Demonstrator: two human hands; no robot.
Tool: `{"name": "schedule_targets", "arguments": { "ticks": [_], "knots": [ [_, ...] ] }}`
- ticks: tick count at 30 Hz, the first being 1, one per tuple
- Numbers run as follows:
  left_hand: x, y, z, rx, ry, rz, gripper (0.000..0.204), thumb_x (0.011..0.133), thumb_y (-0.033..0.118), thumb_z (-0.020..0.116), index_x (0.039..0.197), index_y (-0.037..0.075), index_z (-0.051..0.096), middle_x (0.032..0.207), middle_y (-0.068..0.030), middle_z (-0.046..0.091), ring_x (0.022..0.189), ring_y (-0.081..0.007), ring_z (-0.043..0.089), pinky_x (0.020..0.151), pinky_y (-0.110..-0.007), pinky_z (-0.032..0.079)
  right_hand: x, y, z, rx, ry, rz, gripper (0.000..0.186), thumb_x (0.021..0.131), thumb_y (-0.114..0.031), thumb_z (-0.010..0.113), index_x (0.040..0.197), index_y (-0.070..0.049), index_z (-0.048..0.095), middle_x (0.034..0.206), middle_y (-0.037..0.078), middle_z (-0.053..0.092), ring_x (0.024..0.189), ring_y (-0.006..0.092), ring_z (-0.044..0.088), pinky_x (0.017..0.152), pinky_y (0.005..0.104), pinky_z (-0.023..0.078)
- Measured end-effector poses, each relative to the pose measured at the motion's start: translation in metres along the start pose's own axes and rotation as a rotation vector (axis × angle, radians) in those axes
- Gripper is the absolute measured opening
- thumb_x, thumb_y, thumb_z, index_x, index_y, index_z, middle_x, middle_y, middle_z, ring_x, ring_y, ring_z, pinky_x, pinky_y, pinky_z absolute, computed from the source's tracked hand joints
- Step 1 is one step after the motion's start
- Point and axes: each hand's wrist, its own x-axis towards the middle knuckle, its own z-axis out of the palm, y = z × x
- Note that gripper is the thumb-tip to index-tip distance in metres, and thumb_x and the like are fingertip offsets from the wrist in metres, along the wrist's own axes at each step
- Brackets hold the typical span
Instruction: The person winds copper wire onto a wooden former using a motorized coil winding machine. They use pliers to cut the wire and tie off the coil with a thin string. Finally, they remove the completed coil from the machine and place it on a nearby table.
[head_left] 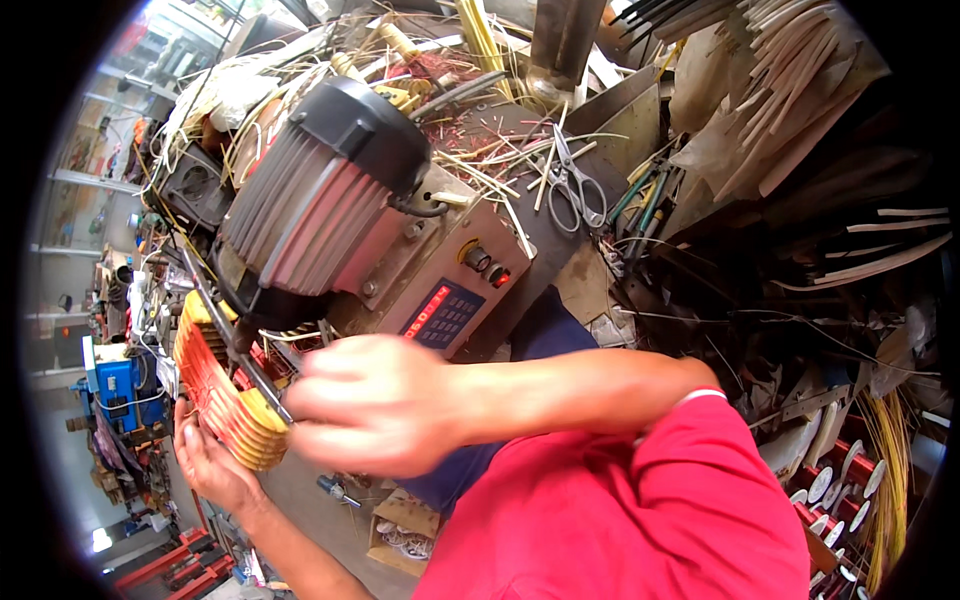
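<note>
Ribbed yellow-and-red coil former (225, 395) is clasped underneath by the left hand (205, 465), the blurred right hand (375, 400) closed beside it.

ribbed grey metal motor housing (300, 215) with matt black plastic cap (365, 125); glossy steel scissors (577, 185); yellow-and-red ridged plastic former (225, 385).

yellow-red coil former (225, 395); grey ribbed motor (310, 195), black cap; red sleeve (620, 500).

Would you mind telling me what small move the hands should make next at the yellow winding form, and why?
Probably draw the right hand slightly back. It is blurred, so its grip is unclear, and it covers the spot where the yellow winding form meets the machine. The left hand already supports the form from below.
</note>
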Motion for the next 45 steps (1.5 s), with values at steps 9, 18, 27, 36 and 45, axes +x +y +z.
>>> {"name": "schedule_targets", "arguments": {
  "ticks": [9, 18, 27, 36, 45],
  "knots": [
    [0.015, 0.006, -0.052, 0.185, 0.46, 0.075, 0.027, 0.102, 0.017, 0.056, 0.123, 0.0, 0.06, 0.133, -0.0089, 0.062, 0.128, -0.0192, 0.051, 0.106, -0.038, 0.037, -0.155, 0.17, -0.16, -0.733, -0.156, 1.152, 0.017, 0.09, -0.019, 0.065, 0.097, -0.004, 0.072, 0.1, 0.016, 0.073, 0.088, 0.0327, 0.07, 0.077, 0.0418, 0.054],
    [-0.008, 0.055, -0.04, 0.281, 0.376, 0.33, 0.024, 0.104, 0.01, 0.05, 0.123, -0.003, 0.059, 0.138, -0.0117, 0.059, 0.125, -0.019, 0.053, 0.105, -0.035, 0.041, -0.157, 0.214, -0.141, -0.811, -0.56, 1.465, 0.026, 0.087, -0.018, 0.06, 0.107, -0.007, 0.073, 0.108, 0.021, 0.072, 0.106, 0.0391, 0.068, 0.091, 0.049, 0.053],
    [-0.018, 0.053, -0.016, 0.246, 0.287, 0.31, 0.026, 0.104, 0.008, 0.048, 0.124, -0.006, 0.058, 0.139, -0.014, 0.058, 0.129, -0.0216, 0.052, 0.106, -0.034, 0.044, -0.169, 0.212, -0.151, -0.842, -0.575, 1.305, 0.026, 0.089, -0.015, 0.056, 0.104, -0.006, 0.075, 0.106, 0.024, 0.072, 0.102, 0.0383, 0.071, 0.086, 0.049, 0.057],
    [-0.027, 0.063, -0.003, 0.304, 0.229, 0.353, 0.025, 0.104, 0.007, 0.046, 0.122, -0.006, 0.057, 0.14, -0.0164, 0.056, 0.128, -0.0227, 0.052, 0.108, -0.035, 0.042, -0.161, 0.214, -0.135, -0.819, -0.63, 1.428, 0.026, 0.088, -0.013, 0.059, 0.104, 0.0, 0.074, 0.106, 0.025, 0.072, 0.1, 0.0382, 0.072, 0.084, 0.0473, 0.058],
    [-0.033, 0.055, 0.008, 0.251, 0.211, 0.344, 0.022, 0.104, 0.006, 0.046, 0.118, -0.006, 0.058, 0.141, -0.0185, 0.055, 0.132, -0.0255, 0.05, 0.109, -0.039, 0.042, -0.156, 0.18, -0.171, -0.378, -0.125, 1.292, 0.027, 0.084, -0.017, 0.065, 0.105, -0.003, 0.074, 0.094, 0.018, 0.075, 0.086, 0.0278, 0.072, 0.077, 0.0381, 0.054]
  ]
}}
